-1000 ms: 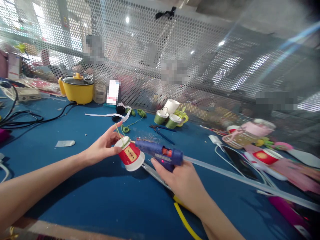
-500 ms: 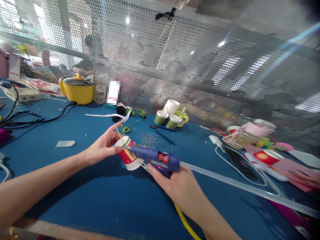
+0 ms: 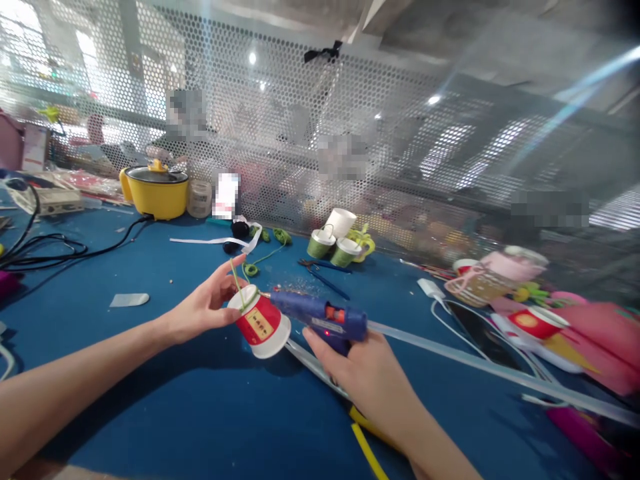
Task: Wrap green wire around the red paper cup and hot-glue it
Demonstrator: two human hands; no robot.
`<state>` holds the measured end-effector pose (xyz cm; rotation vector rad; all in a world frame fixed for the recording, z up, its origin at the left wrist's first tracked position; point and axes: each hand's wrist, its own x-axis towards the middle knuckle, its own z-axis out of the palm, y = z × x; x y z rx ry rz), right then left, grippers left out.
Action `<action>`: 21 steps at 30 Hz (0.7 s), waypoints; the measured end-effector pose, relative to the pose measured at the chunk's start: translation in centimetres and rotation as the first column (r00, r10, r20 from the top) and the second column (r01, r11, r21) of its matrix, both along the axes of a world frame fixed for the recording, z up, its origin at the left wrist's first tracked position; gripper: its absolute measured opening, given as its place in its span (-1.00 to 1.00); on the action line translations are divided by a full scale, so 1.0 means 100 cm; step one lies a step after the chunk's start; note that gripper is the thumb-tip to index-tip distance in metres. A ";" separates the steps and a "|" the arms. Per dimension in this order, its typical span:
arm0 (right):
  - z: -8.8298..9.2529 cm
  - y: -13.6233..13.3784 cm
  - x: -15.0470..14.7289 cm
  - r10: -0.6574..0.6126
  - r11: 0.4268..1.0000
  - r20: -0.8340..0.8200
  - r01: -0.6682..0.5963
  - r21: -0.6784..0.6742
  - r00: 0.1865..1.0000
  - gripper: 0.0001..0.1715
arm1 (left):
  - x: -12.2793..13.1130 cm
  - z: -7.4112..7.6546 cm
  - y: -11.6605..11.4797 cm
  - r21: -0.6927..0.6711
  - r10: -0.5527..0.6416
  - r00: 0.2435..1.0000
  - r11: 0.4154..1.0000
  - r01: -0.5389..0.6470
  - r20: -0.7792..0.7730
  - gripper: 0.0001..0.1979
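My left hand (image 3: 213,300) grips a red and white paper cup (image 3: 267,320), tilted with its narrow base up and its wide rim down to the right. Green yarn (image 3: 239,280) runs over the cup's base and up to the raised index finger. Wrapped round the handle of a blue glue gun (image 3: 320,312) is my right hand (image 3: 367,370). The gun's nozzle points left, close by the edge of the cup's base; whether it touches cannot be told. A long clear glue stick (image 3: 480,367) sticks out of the gun's back, and a small red light glows on its side.
Green-wrapped cups (image 3: 345,252) stand at the back, near blue-handled pliers (image 3: 325,277). A yellow electric pot (image 3: 157,193) and a glass jar (image 3: 200,199) are at back left. A phone (image 3: 483,333), white cables and a pink-topped bottle (image 3: 500,273) lie on the right.
The glue gun has drawn slightly right, its nozzle moving from over the cup's base to the base's right edge. More of the cup's yellow label now shows. The view has shifted slightly.
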<state>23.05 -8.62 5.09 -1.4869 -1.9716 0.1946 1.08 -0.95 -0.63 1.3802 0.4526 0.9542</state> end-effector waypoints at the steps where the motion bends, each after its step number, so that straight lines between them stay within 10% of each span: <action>1: -0.001 0.000 0.000 -0.001 1.000 -0.002 0.001 0.020 1.000 -0.75 | 0.000 0.000 0.000 0.004 -0.006 1.000 1.000 0.005 0.005 -0.14; 21: -0.001 -0.005 -0.002 -0.002 0.999 -0.019 0.003 0.032 1.000 -0.76 | 0.002 -0.001 0.003 -0.016 -0.012 0.999 1.000 0.013 0.042 -0.07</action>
